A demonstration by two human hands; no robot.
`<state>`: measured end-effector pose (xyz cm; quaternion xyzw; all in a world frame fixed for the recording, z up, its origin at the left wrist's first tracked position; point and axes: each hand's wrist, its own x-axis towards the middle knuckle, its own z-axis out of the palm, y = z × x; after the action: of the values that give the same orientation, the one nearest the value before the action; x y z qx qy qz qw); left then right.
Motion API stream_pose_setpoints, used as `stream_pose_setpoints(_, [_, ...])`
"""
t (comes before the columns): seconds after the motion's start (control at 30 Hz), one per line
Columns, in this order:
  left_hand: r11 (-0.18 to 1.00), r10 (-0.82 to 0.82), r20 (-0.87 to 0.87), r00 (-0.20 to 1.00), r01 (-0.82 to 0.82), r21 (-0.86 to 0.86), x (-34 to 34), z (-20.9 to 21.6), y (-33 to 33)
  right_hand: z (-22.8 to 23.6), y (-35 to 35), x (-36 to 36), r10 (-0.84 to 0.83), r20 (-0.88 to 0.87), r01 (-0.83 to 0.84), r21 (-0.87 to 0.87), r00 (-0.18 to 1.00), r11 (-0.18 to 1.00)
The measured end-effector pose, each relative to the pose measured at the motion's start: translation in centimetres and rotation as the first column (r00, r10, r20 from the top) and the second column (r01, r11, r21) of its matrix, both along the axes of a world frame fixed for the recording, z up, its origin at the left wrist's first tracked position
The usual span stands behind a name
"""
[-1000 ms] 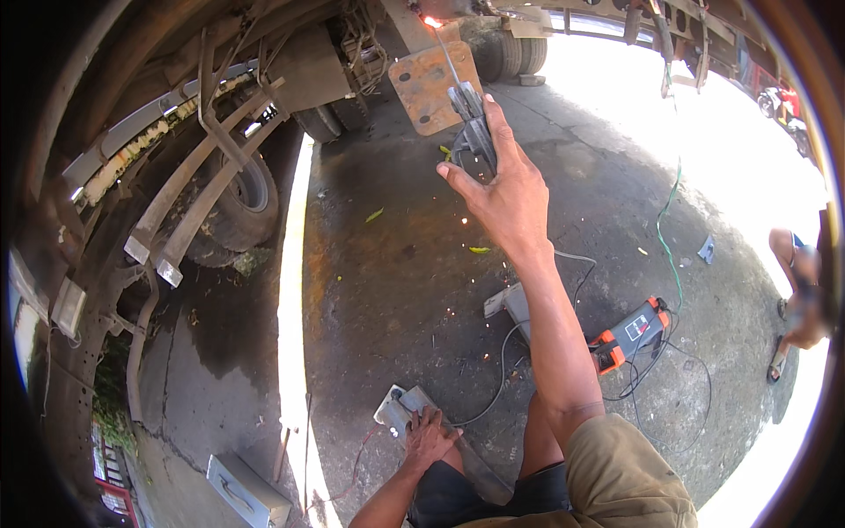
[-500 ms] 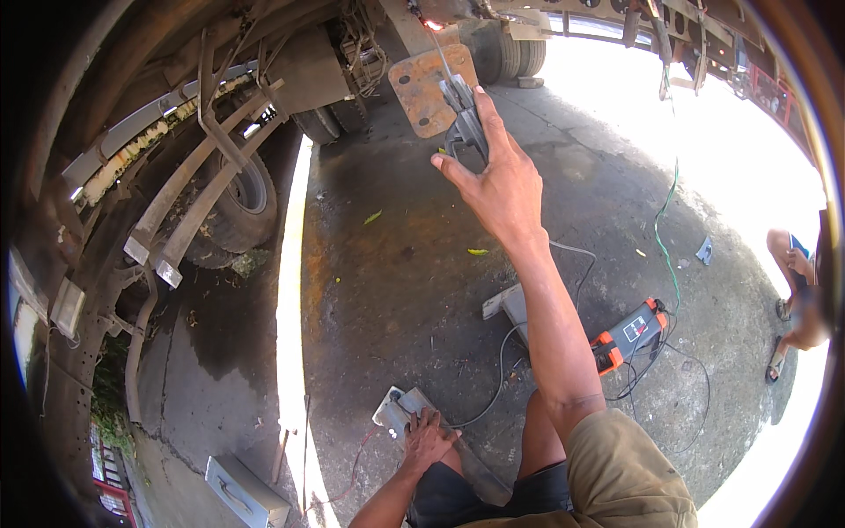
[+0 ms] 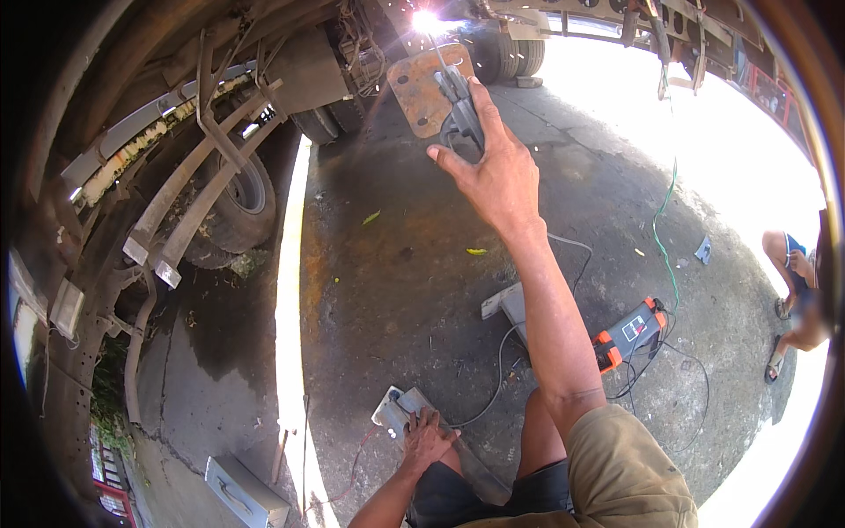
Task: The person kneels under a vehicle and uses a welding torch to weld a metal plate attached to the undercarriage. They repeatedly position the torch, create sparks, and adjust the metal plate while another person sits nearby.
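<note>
The electrode holder (image 3: 460, 114) is in our right grip (image 3: 505, 187), wrapped around its dark body, raised in front of a rusty plate with holes (image 3: 407, 99). Its thin rod (image 3: 439, 55) slants up to a glaring white arc (image 3: 424, 22). Our left grip (image 3: 429, 439) lies low over a pale, block-like piece (image 3: 393, 407); we cannot tell whether it pinches it. To our right, a grey machine with orange ends (image 3: 632, 333) sits on the floor (image 3: 387, 326).
</note>
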<state>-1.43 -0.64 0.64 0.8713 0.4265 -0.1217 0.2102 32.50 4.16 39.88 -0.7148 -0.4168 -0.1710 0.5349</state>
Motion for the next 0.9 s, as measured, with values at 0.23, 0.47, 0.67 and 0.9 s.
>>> stream_pose_setpoints(0.23, [1.0,0.004,0.016,1.0,-0.004,0.007,0.0,0.0,-0.1,-0.1,0.2,0.2,-0.002,0.018,0.002,-0.009,1.0,1.0])
stream_pose_setpoints(0.47, [1.0,0.003,0.004,1.0,-0.003,0.014,0.0,0.3,-0.2,0.1,0.3,0.1,-0.016,0.027,0.017,-0.029,1.0,0.999])
stream_pose_setpoints(0.67, [1.0,0.003,0.008,1.0,-0.003,0.024,-0.1,-0.2,-0.1,-0.4,0.8,0.3,-0.082,0.08,0.088,-0.075,0.993,0.993])
stream_pose_setpoints(0.9, [1.0,0.006,0.007,1.0,-0.006,0.003,-0.1,-0.4,0.0,-1.5,1.5,0.7,-0.107,0.167,0.109,-0.003,0.98,0.994])
